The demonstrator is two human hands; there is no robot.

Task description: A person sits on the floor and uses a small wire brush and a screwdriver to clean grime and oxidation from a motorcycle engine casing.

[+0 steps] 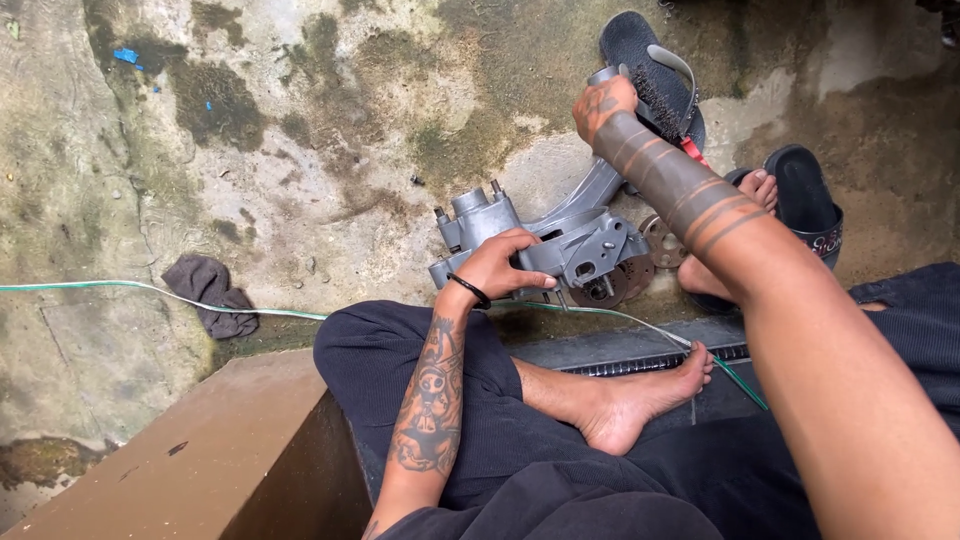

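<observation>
At frame centre, a grey engine casing (pixel 540 245) is steadied on the concrete floor (pixel 330 150) by the left hand (pixel 500 265), which grips its edge. The right hand (pixel 603 105), upper right, is clenched on a wire brush (pixel 655 95). Scrubbing seems under way; firm bracing is called for next.

The grey cast-metal engine casing (pixel 560 245) is showing dull silver faces with dark recesses. The black rubber flip-flop sandal (pixel 650 70) is carrying a grey strap with a red tip. The crumpled dark grey cloth rag (pixel 210 293) is lying on mottled green-and-beige stained concrete floor (pixel 320 130), which the thin pale green hose (pixel 90 287) is crossing.
</observation>
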